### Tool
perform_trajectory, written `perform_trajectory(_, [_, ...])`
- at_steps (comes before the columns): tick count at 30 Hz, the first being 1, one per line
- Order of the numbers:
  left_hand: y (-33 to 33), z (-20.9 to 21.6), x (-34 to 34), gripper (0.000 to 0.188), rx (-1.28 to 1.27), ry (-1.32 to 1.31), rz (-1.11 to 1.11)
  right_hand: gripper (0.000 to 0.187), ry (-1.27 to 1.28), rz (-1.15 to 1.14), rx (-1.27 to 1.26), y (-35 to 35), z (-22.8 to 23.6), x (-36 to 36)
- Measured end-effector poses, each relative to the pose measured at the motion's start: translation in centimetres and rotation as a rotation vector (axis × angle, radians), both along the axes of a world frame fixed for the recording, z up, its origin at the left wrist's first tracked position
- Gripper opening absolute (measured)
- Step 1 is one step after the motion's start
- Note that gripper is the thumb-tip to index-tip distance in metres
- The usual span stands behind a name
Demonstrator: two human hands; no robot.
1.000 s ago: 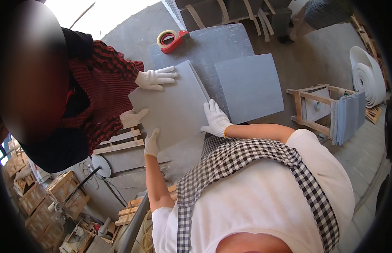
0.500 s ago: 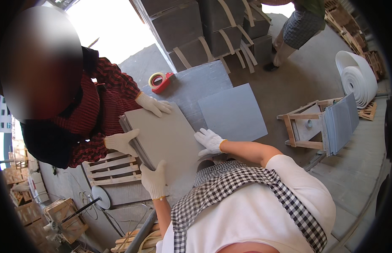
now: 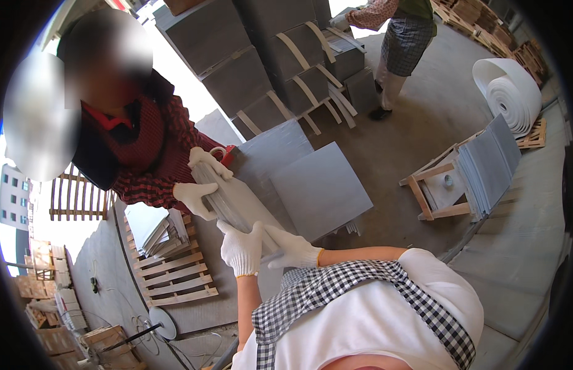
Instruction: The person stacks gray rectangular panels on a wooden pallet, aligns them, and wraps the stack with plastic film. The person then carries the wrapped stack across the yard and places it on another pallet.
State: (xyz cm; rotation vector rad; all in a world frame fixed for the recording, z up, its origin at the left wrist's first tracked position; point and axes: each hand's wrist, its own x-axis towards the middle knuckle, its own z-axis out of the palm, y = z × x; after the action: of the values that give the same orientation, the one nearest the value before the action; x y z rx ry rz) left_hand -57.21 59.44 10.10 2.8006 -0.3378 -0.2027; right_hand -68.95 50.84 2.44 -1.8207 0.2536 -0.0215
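A stack of thin grey slabs (image 3: 242, 198), tilted up on edge, is held between me and a co-worker opposite. My left hand (image 3: 242, 248), in a white knit glove, is closed around the near left end of the stack. My right hand (image 3: 295, 248), gloved the same way, grips the near right end, its fingertips partly hidden. The co-worker's gloved hands (image 3: 196, 198) hold the far end. To the right of the stack, a square grey slab (image 3: 323, 188) lies on a grey work surface (image 3: 271, 147). A red tape dispenser (image 3: 230, 155) is partly hidden behind the co-worker's hand.
Stacked dark grey blocks with pale strips (image 3: 234, 80) stand at the back; another person (image 3: 400, 52) is beside them. On the right are a wooden rack of grey slabs (image 3: 487, 166) and a white foam roll (image 3: 508, 102). A wooden pallet (image 3: 175, 280) bearing slabs lies left.
The stack has turned from lying flat to tilted on edge. My right hand has shifted down and left to its near end. The view has swung, showing more of the left pallet.
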Motion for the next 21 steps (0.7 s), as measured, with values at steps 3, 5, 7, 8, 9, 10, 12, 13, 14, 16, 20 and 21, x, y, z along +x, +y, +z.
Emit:
perform_trajectory(3, [-0.9,1.1,-0.9,0.101,0.004,0.012,-0.040,0.078,-0.100,-0.183,0.052,1.3,2.7,1.0])
perform_trajectory(5, [-0.9,0.5,-0.9,0.102,0.000,0.000,-0.111,0.071,-0.141,-0.213,0.133,1.0,2.1,0.7])
perform_trajectory(7, [-0.5,0.1,-0.3,0.102,0.019,-0.006,-0.179,0.068,-0.177,-0.246,0.156,1.3,1.7,0.8])
perform_trajectory(8, [-0.2,0.1,-0.1,0.102,0.036,0.000,-0.211,0.069,-0.185,-0.266,0.133,1.6,2.1,0.6])
perform_trajectory(9, [0.2,0.3,-0.1,0.101,0.053,0.006,-0.243,0.069,-0.194,-0.286,0.111,2.0,2.4,0.5])
perform_trajectory(10, [0.8,1.0,-0.1,0.085,0.090,-0.009,-0.303,0.071,-0.209,-0.286,0.099,2.2,2.4,0.4])
perform_trajectory(12, [2.8,0.8,1.8,0.070,0.077,-0.046,-0.528,0.074,-0.236,-0.308,0.075,2.7,1.6,0.3])
perform_trajectory(13, [3.5,0.9,2.8,0.063,0.073,-0.067,-0.643,0.076,-0.226,-0.323,0.040,2.8,1.3,0.2])
perform_trajectory(14, [3.2,3.0,2.7,0.046,0.183,-0.137,-0.755,0.079,-0.208,-0.344,0.006,2.8,0.7,0.0])
perform_trajectory(16, [3.2,4.5,5.1,0.054,0.100,-0.401,-1.211,0.089,-0.185,-0.347,-0.021,2.7,0.3,0.0])
perform_trajectory(20, [2.6,2.1,9.1,0.073,0.016,-0.497,-1.614,0.096,-0.172,-0.375,-0.079,4.0,1.3,0.4])
perform_trajectory(21, [1.9,1.7,9.8,0.075,-0.004,-0.515,-1.660,0.097,-0.143,-0.372,-0.058,4.3,1.3,0.6])
